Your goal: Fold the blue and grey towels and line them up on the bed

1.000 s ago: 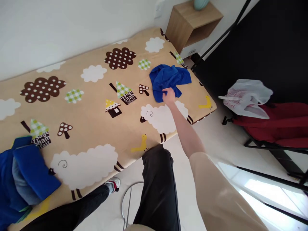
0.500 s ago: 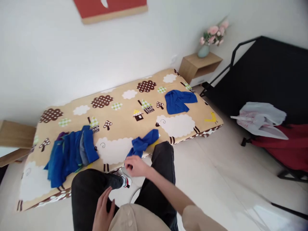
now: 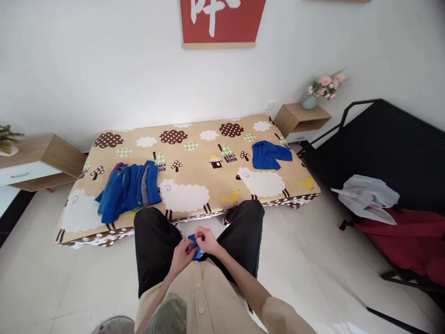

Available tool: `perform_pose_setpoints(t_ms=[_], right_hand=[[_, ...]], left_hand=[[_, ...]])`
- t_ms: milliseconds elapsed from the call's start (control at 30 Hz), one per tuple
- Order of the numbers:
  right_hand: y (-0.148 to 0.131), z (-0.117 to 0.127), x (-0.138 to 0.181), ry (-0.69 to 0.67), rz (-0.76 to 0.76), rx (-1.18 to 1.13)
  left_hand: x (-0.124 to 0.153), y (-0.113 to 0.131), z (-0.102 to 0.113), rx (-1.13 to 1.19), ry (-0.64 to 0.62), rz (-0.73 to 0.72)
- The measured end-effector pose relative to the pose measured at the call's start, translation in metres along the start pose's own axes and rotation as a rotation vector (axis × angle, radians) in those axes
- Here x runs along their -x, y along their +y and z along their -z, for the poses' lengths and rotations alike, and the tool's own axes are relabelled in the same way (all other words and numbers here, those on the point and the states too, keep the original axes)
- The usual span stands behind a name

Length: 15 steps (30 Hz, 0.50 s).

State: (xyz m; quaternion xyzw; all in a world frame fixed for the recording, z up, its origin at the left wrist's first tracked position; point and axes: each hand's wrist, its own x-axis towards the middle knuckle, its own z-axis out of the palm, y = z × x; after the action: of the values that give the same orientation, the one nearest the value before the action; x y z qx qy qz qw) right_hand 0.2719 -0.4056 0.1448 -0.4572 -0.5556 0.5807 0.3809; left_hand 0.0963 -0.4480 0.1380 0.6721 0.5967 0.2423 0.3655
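Close in over the lap, the left hand (image 3: 181,254) and the right hand (image 3: 209,241) meet with the small bright-blue cloth (image 3: 193,239) between them. The fingers of both are curled in and pinching it, so only a strip of blue shows between the knuckles, with a bit more below them. It sits just above the gap between the black trouser legs (image 3: 153,246) and seems to touch nothing but the hands. I judge it light, soft and limp: it will sag and bunch wherever it is not held, and it will neither slip nor break. It is best taken by an edge or two corners with the fingertips, so that it hangs open rather than wads up. It is a plain, saturated, matt blue with no print that I can make out; the hands hide its full shape.

Beyond the knees lies the low tan mattress printed with sheep, clouds and little houses (image 3: 194,171). On its left part rests a heap of blue garments (image 3: 128,190) with a grey piece among them. On its far right part, well apart, lies a single crumpled blue cloth (image 3: 269,155). Past that, a wooden wall shelf (image 3: 301,116) carries a pale vase of pink flowers (image 3: 320,90), and a red hanging with white characters (image 3: 222,21) is on the white wall
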Motion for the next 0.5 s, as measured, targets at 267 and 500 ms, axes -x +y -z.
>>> perform_pose_setpoints(t_ms=[267,500], right_hand=[[-0.005,0.006,0.04,0.308,-0.153,-0.556],[-0.029,0.026,0.039,0.377,-0.193,-0.944]], left_hand=[[-0.003,0.003,-0.012,0.056,-0.249,-0.198],[-0.011,0.006,-0.005,0.15,-0.386,-0.169]])
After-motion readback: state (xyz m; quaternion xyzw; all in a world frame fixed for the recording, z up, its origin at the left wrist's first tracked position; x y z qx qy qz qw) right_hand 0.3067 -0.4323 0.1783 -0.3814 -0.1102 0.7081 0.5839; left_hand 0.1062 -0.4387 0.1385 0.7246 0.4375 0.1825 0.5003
